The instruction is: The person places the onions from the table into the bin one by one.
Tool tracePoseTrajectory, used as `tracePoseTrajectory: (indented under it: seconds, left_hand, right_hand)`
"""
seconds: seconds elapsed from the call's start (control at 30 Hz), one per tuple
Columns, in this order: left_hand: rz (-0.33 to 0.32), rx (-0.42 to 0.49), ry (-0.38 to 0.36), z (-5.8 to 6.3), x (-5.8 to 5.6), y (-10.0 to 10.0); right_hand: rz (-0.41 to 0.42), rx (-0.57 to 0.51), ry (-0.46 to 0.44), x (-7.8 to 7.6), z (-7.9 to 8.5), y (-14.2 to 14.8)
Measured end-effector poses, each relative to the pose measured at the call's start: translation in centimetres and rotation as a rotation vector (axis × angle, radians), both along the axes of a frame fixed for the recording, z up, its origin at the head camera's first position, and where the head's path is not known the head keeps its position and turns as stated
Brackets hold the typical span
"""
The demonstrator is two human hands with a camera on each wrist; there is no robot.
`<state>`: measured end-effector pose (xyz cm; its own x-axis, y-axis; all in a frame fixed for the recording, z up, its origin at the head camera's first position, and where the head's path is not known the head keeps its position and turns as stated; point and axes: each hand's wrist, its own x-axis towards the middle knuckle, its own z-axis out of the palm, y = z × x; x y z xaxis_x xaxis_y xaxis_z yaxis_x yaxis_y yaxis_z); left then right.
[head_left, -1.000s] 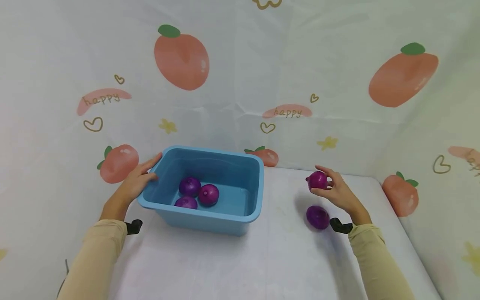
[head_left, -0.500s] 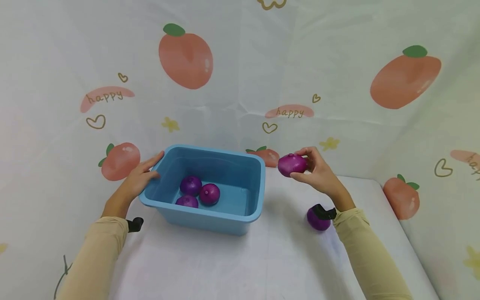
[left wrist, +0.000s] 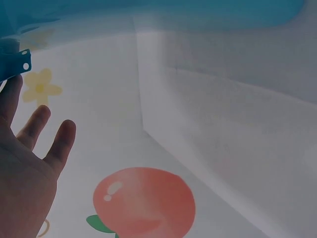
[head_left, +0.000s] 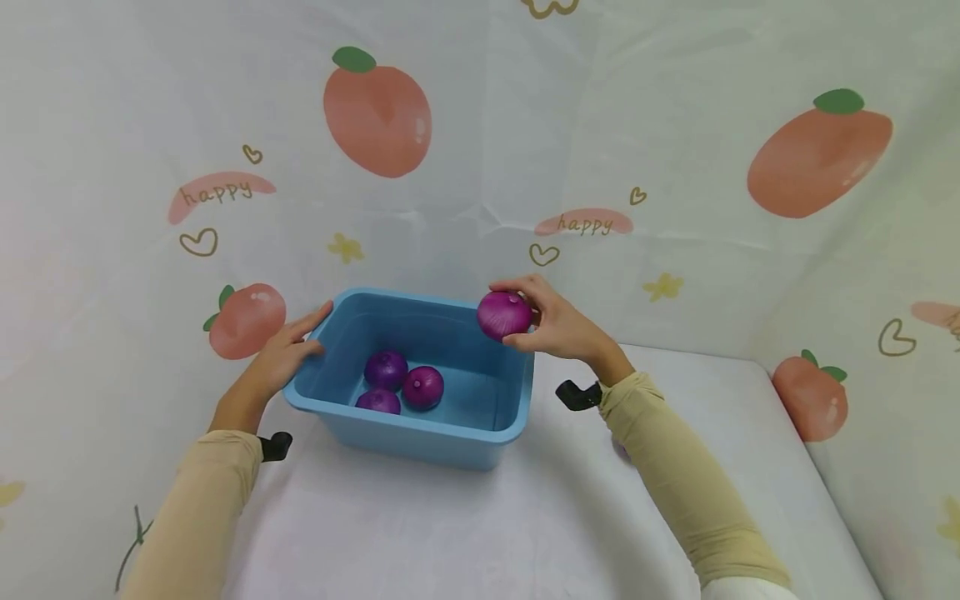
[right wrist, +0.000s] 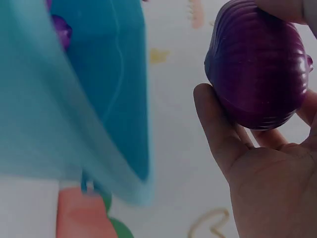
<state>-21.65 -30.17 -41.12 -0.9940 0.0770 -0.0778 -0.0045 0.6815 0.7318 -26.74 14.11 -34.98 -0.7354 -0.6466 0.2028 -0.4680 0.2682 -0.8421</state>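
In the head view my right hand (head_left: pixel 558 321) holds a purple onion (head_left: pixel 503 316) between thumb and fingers, over the right far corner of the blue plastic bin (head_left: pixel 450 430). The right wrist view shows this onion (right wrist: pixel 257 64) close up, with ridged skin and fingertips against its side. My left hand (head_left: pixel 281 358) rests on the bin's left rim, the thumb reaching over its edge. Its fingers look straight in the left wrist view, one fingertip at a blue tab (left wrist: pixel 19 64). Inside the bin lie three purple onions, one of them a rounder onion (head_left: pixel 423 387).
Beyond the bin, another onion (head_left: pixel 621 450) on the white table (head_left: pixel 420 533) is mostly hidden behind the right sleeve (head_left: pixel 675 467). A white printed cloth (head_left: pixel 480 150) hangs close behind the bin.
My right hand has carried its onion leftward and slightly up, from the table's right side to the bin's corner. The left hand stays at the rim.
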Motion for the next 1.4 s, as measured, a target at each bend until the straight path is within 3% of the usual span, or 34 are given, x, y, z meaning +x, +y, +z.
tracePoseTrajectory:
  seconds: [0.17,0.47,0.83,0.97,1.4]
  left_hand:
    - [0.001,-0.002,0.006,0.1,0.0,-0.2]
    - [0.003,0.002,0.007,0.0,-0.1,-0.1]
    - [0.007,0.012,0.004,0.0,0.0,0.0]
    - [0.001,0.027,0.018,0.0,0.0,0.2]
    - [0.007,0.051,0.028,0.1,0.0,0.0]
  right_hand:
    - [0.015,0.083,0.01,-1.2,-0.1,-3.3]
    - [0.099,0.135,-0.06,-2.7,-0.6,-8.2]
    - [0.179,0.133,-0.173,-2.8,-3.0,-13.9]
    - [0.181,0.16,-0.223,-2.5,-3.6,-14.8]
    - [0.184,0.334,-0.219,-2.6,-5.3,-14.9]
